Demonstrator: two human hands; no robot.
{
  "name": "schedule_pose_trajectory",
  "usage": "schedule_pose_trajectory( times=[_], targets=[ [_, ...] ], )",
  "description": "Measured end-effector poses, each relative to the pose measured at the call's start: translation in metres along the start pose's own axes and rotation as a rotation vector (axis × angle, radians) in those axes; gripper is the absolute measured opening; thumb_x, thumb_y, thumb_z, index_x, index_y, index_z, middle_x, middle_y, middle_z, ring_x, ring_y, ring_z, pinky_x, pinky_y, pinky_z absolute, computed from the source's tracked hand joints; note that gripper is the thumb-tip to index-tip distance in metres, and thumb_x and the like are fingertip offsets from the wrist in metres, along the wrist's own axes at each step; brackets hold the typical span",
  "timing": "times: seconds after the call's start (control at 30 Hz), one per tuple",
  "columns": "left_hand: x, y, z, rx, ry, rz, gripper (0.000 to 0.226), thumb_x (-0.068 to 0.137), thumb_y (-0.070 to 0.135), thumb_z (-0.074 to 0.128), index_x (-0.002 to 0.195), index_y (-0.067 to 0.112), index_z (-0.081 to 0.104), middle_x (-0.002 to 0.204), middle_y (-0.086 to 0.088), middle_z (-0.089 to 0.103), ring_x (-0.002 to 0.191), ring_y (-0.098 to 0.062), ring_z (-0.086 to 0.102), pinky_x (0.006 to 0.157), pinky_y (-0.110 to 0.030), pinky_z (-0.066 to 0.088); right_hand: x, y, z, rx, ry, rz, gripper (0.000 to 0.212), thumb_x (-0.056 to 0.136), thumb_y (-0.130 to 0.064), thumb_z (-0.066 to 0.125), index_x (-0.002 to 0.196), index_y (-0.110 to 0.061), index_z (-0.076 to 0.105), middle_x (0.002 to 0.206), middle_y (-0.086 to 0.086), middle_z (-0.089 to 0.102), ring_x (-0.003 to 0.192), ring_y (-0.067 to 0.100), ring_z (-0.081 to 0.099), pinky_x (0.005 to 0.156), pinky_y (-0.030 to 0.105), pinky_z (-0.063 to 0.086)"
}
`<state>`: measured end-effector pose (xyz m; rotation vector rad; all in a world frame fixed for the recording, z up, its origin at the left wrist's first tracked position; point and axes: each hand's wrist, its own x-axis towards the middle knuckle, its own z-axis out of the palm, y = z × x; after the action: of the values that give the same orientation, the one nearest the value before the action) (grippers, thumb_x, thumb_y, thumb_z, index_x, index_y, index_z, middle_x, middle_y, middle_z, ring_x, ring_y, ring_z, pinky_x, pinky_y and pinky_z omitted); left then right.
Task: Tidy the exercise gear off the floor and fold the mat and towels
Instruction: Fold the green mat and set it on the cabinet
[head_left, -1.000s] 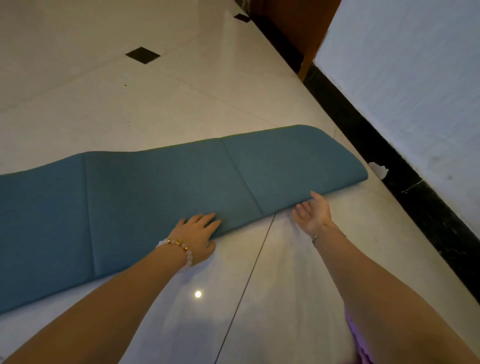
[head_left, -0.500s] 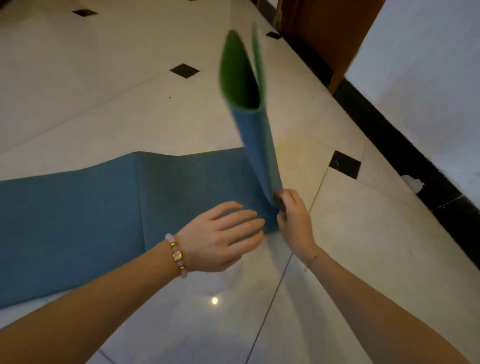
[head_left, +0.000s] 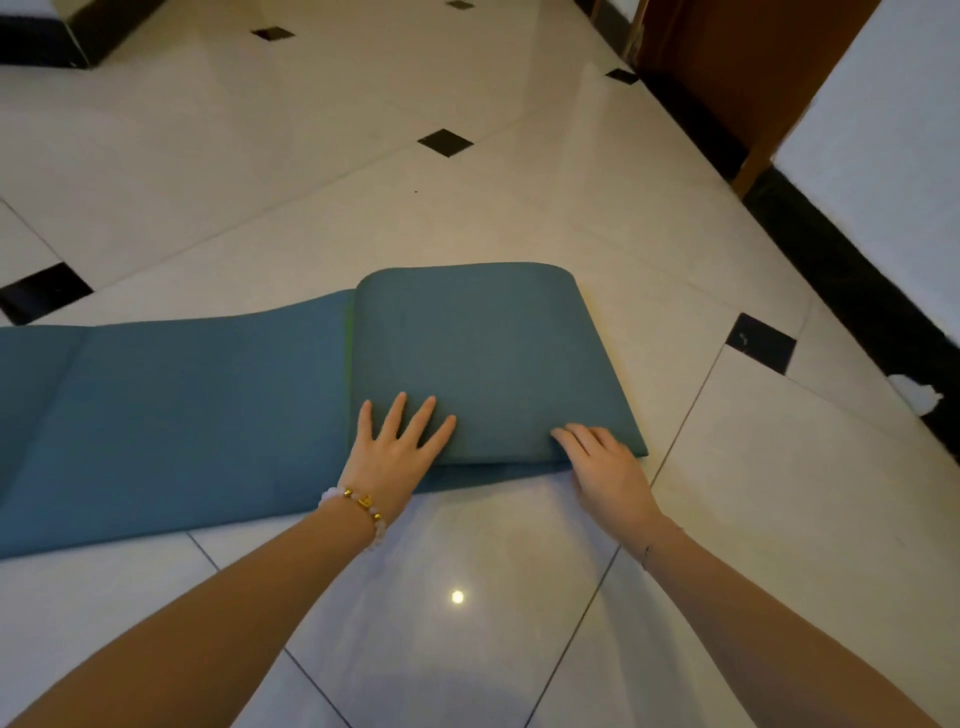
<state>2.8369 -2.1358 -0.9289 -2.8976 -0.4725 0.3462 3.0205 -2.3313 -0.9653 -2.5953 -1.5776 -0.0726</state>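
Two forearms enter from below, with one beaded bracelet (head_left: 363, 506) on the left wrist. The left hand (head_left: 395, 457) has its grip spread, palm flat on the folded flap of the single blue mat (head_left: 182, 415). The right hand (head_left: 605, 470) has fingers bent at the flap's near corner; thumb hidden, grip indeterminate. The mat lies on the tiled floor (head_left: 519, 208).

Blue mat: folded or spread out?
Partly folded: blue foam exercise mat has its right end doubled over, left hand and right hand on it; the rest lies flat.
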Motion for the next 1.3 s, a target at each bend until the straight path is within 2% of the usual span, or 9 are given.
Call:
schedule_pose_trajectory(
  times=[0.1, 0.23, 0.33, 0.4, 0.5, 0.8, 1.0, 1.1, 1.3],
  targets=[
    [0.0, -0.002, -0.005, 0.033, 0.044, -0.005, 0.09, 0.047, 0.006, 0.089, 0.13, 0.011, 0.054, 0.128, -0.022, 0.057, 0.108, -0.047, 0.057, 0.079, -0.065, 0.048, 0.004, 0.002, -0.005, -0.13, 0.001, -0.031, 0.079, 0.048, 0.006, 0.083, 0.122, -0.01, 0.06, 0.102, 0.008, 0.064, 0.08, 0.03, 0.063, 0.053, 0.038, 0.054],
    [0.004, 0.004, -0.007, -0.014, 0.129, 0.041, 0.072, 0.053, 0.007, 0.086, 0.121, 0.011, 0.062, 0.119, -0.018, 0.064, 0.097, -0.042, 0.065, 0.067, -0.056, 0.055, -0.002, 0.016, -0.007, -0.2, 0.021, -0.015, 0.086, 0.051, 0.008, 0.082, 0.13, -0.008, 0.054, 0.109, 0.013, 0.061, 0.083, 0.034, 0.059, 0.059, 0.042, 0.053],
    [0.008, 0.014, -0.013, -0.096, 0.139, 0.041, 0.074, 0.063, 0.007, 0.08, 0.131, 0.012, 0.053, 0.131, -0.017, 0.055, 0.11, -0.043, 0.058, 0.079, -0.058, 0.051, -0.005, 0.023, -0.006, -0.155, 0.074, 0.042, 0.077, 0.06, 0.005, 0.079, 0.131, -0.01, 0.052, 0.113, 0.015, 0.059, 0.088, 0.037, 0.057, 0.066, 0.044, 0.053],
    [0.007, 0.015, -0.001, -0.147, 0.058, 0.047, 0.074, 0.087, 0.007, 0.057, 0.149, 0.014, 0.017, 0.154, -0.016, 0.019, 0.137, -0.044, 0.025, 0.106, -0.061, 0.028, -0.005, 0.02, -0.004, -0.097, 0.084, 0.042, 0.069, 0.063, 0.0, 0.078, 0.127, -0.011, 0.056, 0.112, 0.014, 0.059, 0.091, 0.037, 0.057, 0.069, 0.045, 0.052],
    [-0.001, 0.007, 0.026, -0.175, -0.172, 0.078, 0.073, 0.098, 0.026, 0.038, 0.146, 0.023, -0.017, 0.156, -0.004, -0.019, 0.143, -0.035, -0.012, 0.115, -0.055, 0.0, -0.005, 0.011, -0.001, -0.039, 0.047, 0.014, 0.058, 0.067, -0.011, 0.074, 0.122, -0.015, 0.059, 0.115, 0.009, 0.059, 0.101, 0.034, 0.057, 0.077, 0.048, 0.05],
    [-0.005, 0.007, 0.042, -0.26, -0.205, 0.081, 0.084, 0.085, 0.07, 0.024, 0.144, 0.03, -0.021, 0.154, 0.002, -0.024, 0.142, -0.028, -0.019, 0.114, -0.051, -0.008, -0.004, -0.022, -0.006, 0.174, -0.144, -0.034, 0.053, 0.093, -0.024, 0.048, 0.145, -0.026, 0.033, 0.151, -0.01, 0.03, 0.143, 0.014, 0.019, 0.116, 0.046, 0.015],
    [-0.006, -0.007, 0.027, -0.611, -0.224, 0.022, 0.106, 0.053, 0.089, -0.007, 0.147, 0.039, 0.002, 0.156, 0.015, -0.006, 0.144, -0.012, -0.01, 0.117, -0.041, -0.007, -0.01, -0.004, -0.012, 0.454, -0.07, 0.237, 0.053, 0.093, -0.019, 0.052, 0.143, -0.024, 0.036, 0.15, -0.005, 0.035, 0.141, 0.015, 0.024, 0.116, 0.042, 0.021],
    [-0.014, -0.004, 0.024, -0.56, -0.13, 0.006, 0.118, 0.046, 0.088, -0.026, 0.147, 0.037, 0.009, 0.157, 0.014, 0.002, 0.145, -0.011, -0.002, 0.118, -0.039, -0.003, -0.015, 0.013, -0.013, 0.464, -0.061, 0.338, 0.053, 0.093, -0.018, 0.053, 0.143, -0.021, 0.037, 0.15, -0.002, 0.034, 0.142, 0.018, 0.024, 0.117, 0.037, 0.019],
    [-0.024, 0.009, 0.043, -0.416, -0.129, 0.041, 0.107, 0.044, 0.078, -0.039, 0.139, 0.033, -0.022, 0.155, 0.01, -0.017, 0.144, -0.017, -0.013, 0.116, -0.041, -0.008, -0.009, 0.026, -0.023, 0.87, 0.05, 0.666, 0.048, 0.093, -0.007, 0.049, 0.141, -0.009, 0.039, 0.139, 0.003, 0.043, 0.13, 0.019, 0.04, 0.103, 0.025, 0.032]
  ],
)
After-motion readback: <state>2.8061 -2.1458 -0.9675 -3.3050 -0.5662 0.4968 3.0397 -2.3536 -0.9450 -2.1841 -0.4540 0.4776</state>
